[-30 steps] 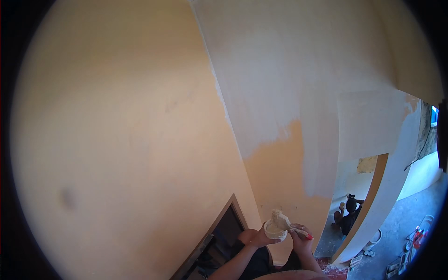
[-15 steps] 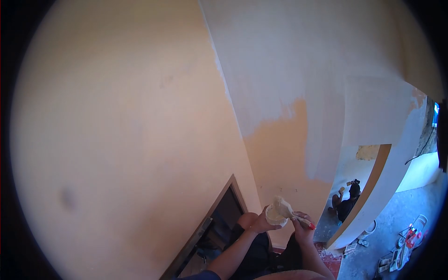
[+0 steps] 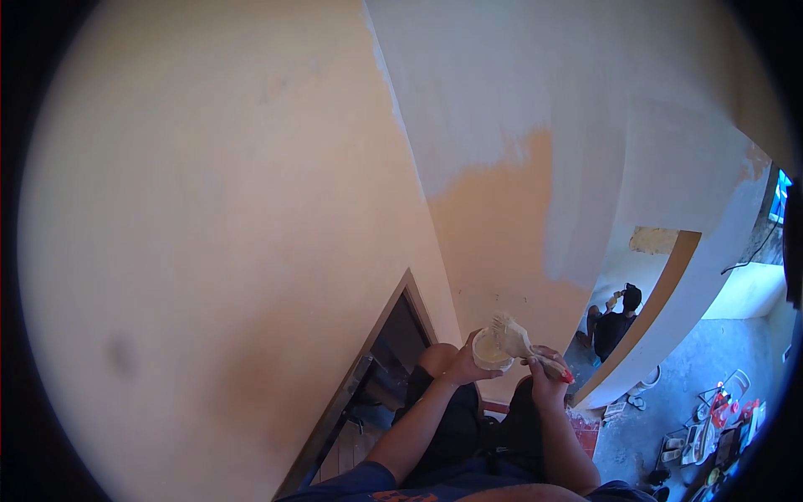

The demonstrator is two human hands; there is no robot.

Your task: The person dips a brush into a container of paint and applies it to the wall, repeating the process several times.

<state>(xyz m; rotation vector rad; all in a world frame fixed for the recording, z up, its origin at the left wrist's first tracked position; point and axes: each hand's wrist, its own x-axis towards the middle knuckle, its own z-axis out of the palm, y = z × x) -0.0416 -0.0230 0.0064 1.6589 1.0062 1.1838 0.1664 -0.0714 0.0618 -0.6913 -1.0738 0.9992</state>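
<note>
My left hand [image 3: 464,368] is wrapped round a small white tub [image 3: 487,356] of pale paint, held above my lap. In my right hand [image 3: 548,368] is a wide paintbrush [image 3: 514,336], gripped by its wooden handle, which has a red end. The bristles are coated in pale paint and lie over the tub's rim on the right side. In front of me rises a wall [image 3: 493,226], partly coated in whitish paint, with an orange-tan patch left bare of it.
A doorway frame [image 3: 410,289] stands low on the left. Through an opening at right, a person in dark clothes [image 3: 617,322] crouches. A bucket [image 3: 646,381] and assorted gear [image 3: 703,435] lie on the grey floor [image 3: 623,431] far below.
My view has tilted down, so the wall, doorway and hands sit higher in the picture. The brush has shifted slightly right relative to the tub; both hands keep their holds.
</note>
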